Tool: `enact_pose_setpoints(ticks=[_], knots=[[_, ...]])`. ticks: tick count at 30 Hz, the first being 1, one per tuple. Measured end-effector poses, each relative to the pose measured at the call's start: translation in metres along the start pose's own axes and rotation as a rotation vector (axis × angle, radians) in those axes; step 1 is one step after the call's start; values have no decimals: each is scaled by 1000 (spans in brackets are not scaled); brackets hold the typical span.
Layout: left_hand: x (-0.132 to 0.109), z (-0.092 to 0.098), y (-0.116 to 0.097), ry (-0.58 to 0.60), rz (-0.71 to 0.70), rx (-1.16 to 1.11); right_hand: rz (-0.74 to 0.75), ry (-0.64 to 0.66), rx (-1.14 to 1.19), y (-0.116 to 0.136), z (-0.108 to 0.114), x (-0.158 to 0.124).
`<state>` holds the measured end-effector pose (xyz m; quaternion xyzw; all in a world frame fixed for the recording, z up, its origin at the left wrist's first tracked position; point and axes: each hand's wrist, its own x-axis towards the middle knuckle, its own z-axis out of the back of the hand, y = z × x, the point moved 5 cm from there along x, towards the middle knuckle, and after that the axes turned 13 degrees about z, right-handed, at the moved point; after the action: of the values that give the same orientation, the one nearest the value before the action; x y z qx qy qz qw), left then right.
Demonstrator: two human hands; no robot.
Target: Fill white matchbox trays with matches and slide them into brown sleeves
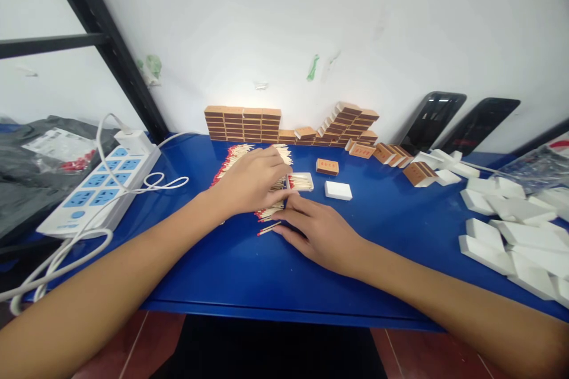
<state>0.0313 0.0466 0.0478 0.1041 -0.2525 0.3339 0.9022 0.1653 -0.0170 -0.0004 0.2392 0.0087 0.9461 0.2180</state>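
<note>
My left hand (255,177) reaches over a pile of red-tipped matches (231,159), its fingers curled down around some of them. Part of the pile is hidden beneath it. My right hand (319,229) rests lower on the blue table, thumb and fingers closed at the ends of a few loose matches (268,228). The fingertips of both hands nearly meet. Just beyond them lies a white matchbox tray (306,182) with matches in it. To its right are a white tray (338,190) lying by itself and a brown matchbox (327,166).
Matchboxes stand in stacks (242,124) along the wall, with a slanting stack (349,124) farther right. White trays (524,231) are heaped at the right. Two dark phones (438,121) lean on the wall. A power strip (100,186) with white cables lies left.
</note>
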Motion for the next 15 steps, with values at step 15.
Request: enact_pose_setpoints(ticks=[15], knots=[[0,-1,0,-23,-1,-26,59,-18,0,5,-1,-2]])
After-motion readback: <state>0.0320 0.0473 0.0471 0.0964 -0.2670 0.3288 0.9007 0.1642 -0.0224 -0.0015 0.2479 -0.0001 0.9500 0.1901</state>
